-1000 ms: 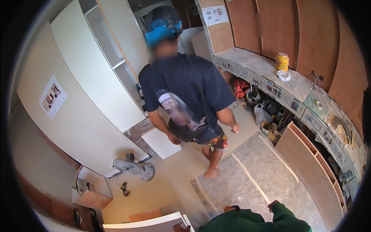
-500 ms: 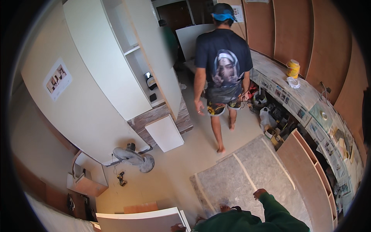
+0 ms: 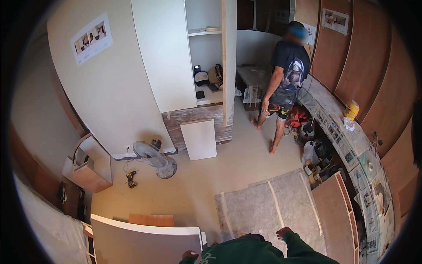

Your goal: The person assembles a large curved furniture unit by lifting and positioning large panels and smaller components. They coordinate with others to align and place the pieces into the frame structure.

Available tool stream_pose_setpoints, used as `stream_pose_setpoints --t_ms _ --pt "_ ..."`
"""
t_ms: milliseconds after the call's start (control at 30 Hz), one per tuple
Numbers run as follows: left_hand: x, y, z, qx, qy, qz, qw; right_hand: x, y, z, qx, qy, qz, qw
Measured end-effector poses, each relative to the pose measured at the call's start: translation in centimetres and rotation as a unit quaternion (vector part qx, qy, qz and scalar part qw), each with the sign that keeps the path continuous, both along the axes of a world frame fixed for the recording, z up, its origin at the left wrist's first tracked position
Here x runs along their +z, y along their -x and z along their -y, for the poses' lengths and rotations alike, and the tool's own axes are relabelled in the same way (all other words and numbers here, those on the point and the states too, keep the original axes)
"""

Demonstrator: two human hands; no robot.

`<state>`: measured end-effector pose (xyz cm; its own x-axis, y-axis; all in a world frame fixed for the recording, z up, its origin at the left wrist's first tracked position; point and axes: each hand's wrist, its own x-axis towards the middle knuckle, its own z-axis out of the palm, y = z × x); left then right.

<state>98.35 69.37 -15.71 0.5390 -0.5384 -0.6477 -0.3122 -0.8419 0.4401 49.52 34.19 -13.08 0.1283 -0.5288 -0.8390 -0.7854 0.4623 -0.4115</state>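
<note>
Progress, as far as it is shown: the grey-faced panel [image 3: 145, 246] is stood on edge at near left, with no fixing to anything seen. The tall cabinet [image 3: 165, 57] is already stood up at far left, its open bay left without a door across it, and a white board [image 3: 198, 140] is leaned against its base. The drill [image 3: 131, 179] is left lying on the floor, unheld, so any fastening is judged to be paused.

And the hands: the left hand [image 3: 190, 255] is held at the panel's right end, its fingers partly curled; whether the panel is gripped or only touched cannot be told. The right hand [image 3: 283, 233] is held out over the grey sheet [image 3: 250, 207] at near right, loosely open, and nothing is seen in it.

Now the change! Against the first frame, where the middle of the room is filled by the co-worker [image 3: 288, 72], the far right by the bench [image 3: 325, 112] is now reached. The view is swung too, so more of the panel's face and the cabinet's shelves is shown. The drill and the fan [image 3: 147, 152] are left unmoved on the floor.
</note>
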Motion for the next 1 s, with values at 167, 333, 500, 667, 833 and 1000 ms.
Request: stream_pose_setpoints --t_ms 167,333,500,667,833,1000 --pt "-1.5 -4.4 -2.6 -0.01 -0.004 0.077 0.997 3.5 -5.1 -0.6 -0.044 -0.021 -0.006 0.999" --pt "-2.1 -8.2 -1.9 -0.033 0.076 0.095 0.992 3.7 -5.0 -3.1 -0.044 -0.005 0.0 0.999" --pt "-1.6 -8.2 3.3 -0.063 -0.076 0.075 0.992 -0.1 0.1 -7.0 -0.074 -0.032 -0.059 0.995" --pt "1.7 -5.2 6.1 -0.075 -0.085 0.094 0.989 1.4 2.5 -11.2 -0.211 -0.087 -0.075 0.971" --pt "-0.7 -4.2 6.7 -0.187 -0.011 0.045 0.981 1.7 4.8 -13.6 -0.246 -0.066 -0.08 0.964" --pt "0.9 -3.5 7.8 -0.219 -0.089 0.041 0.971 2.1 5.0 -14.3 -0.282 -0.066 -0.062 0.955"
